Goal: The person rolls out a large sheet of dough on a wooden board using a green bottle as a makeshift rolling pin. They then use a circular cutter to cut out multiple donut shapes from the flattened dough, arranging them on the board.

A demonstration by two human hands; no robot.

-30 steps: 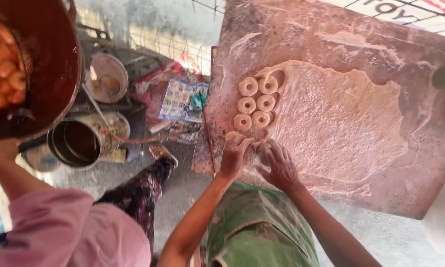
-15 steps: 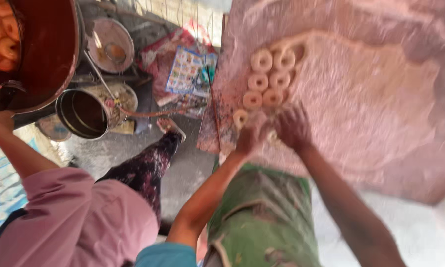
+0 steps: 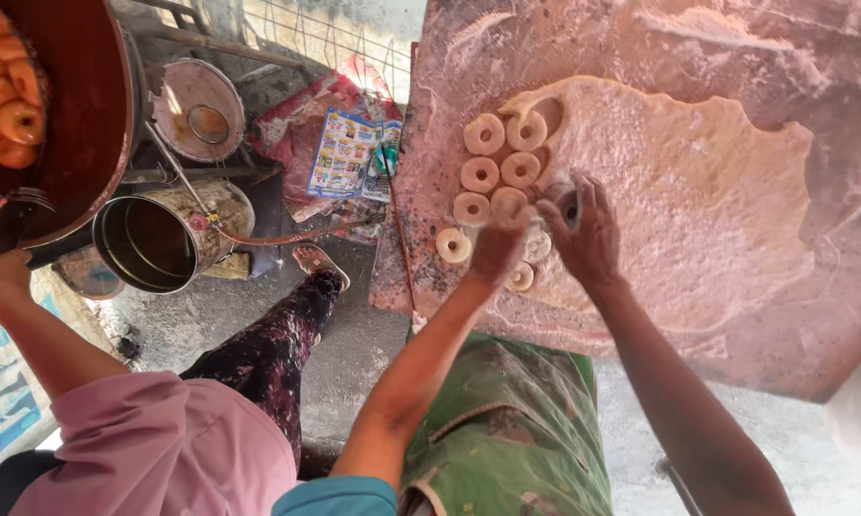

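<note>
Your hands are working further up the dough than a second ago, so the row of cut rings is growing. Your left hand is resting curled on the rings' edge; whether it is gripping anything, I cannot tell. Your right hand is closing around a small round cutter. Beyond, the pale floured dough sheet is lying flat on the dusty board, the rings clustering at its left edge.

Dough sheet pale beige, flour-dusted. Rings cream. Board reddish-brown, white-streaked. Apron green, smudged. Pan rust-brown; fried rings orange. Sleeve pink. Leggings dark, speckled maroon. Pot grey metal.
</note>
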